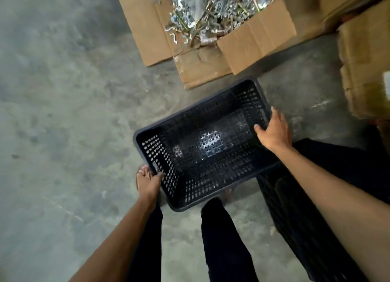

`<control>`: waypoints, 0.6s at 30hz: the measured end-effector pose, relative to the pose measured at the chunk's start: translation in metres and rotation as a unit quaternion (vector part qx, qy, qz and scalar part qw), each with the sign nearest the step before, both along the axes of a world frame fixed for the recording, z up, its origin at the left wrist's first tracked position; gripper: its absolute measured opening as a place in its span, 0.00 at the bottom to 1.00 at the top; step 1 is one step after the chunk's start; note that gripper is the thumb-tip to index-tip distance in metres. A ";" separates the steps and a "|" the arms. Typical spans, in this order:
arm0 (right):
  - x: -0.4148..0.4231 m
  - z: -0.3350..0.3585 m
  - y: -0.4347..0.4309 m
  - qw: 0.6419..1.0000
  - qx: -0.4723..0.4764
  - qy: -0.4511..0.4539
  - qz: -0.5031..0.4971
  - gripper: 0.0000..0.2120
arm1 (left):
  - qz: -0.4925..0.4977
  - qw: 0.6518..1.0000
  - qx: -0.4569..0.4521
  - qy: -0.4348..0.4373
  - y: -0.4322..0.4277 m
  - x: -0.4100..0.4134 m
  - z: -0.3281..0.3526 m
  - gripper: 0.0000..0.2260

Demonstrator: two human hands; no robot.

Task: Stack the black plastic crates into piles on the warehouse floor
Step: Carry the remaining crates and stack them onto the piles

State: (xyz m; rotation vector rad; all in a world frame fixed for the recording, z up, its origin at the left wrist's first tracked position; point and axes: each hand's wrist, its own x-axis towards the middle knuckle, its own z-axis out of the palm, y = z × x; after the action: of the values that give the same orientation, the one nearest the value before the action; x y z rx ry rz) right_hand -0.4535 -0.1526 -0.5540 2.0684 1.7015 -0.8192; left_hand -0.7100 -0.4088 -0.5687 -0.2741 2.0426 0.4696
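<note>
where crate [200, 133] hangs, box [259, 38] (open) sits

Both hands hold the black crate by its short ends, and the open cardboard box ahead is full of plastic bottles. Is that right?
Not quite. The head view shows the cardboard box holding loose metal hardware, not plastic bottles. The rest stands: left hand and right hand each grip a short end of the black crate.
</note>
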 end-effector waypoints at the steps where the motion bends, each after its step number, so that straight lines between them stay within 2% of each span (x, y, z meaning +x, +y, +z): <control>1: 0.010 -0.025 0.008 1.000 0.002 0.006 -0.003 0.41 | 0.030 1.000 -0.001 0.008 -0.005 0.005 -0.023 0.23; 3: 0.032 -0.074 0.019 1.000 -0.006 0.021 -0.011 0.42 | 0.051 0.998 -0.002 0.022 -0.019 0.016 -0.069 0.25; 5: 0.047 -0.100 0.024 0.999 -0.010 0.037 -0.039 0.39 | 0.030 0.998 -0.010 0.050 -0.030 0.018 -0.095 0.27; 9: 0.061 -0.120 0.028 0.996 0.047 0.071 -0.035 0.16 | 0.018 0.998 -0.016 0.058 -0.043 0.015 -0.120 0.24; 13: 0.057 -0.085 0.032 0.996 0.044 0.075 -0.005 0.13 | 0.075 0.996 0.013 0.047 -0.030 0.002 -0.091 0.19; 16: 0.045 -0.041 0.038 0.998 0.036 0.045 0.019 0.13 | 0.036 0.998 0.000 0.053 -0.011 -0.030 -0.050 0.18; 18: 0.035 0.014 0.037 0.999 0.034 0.025 0.032 0.14 | -0.021 0.997 0.000 0.073 0.007 -0.058 0.006 0.17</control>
State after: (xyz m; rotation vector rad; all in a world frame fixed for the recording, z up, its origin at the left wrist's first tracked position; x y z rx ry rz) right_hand -0.4185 -0.1152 -0.5396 2.0414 1.8366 -0.8100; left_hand -0.7684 -0.4019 -0.5624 -0.2011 2.1851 0.4761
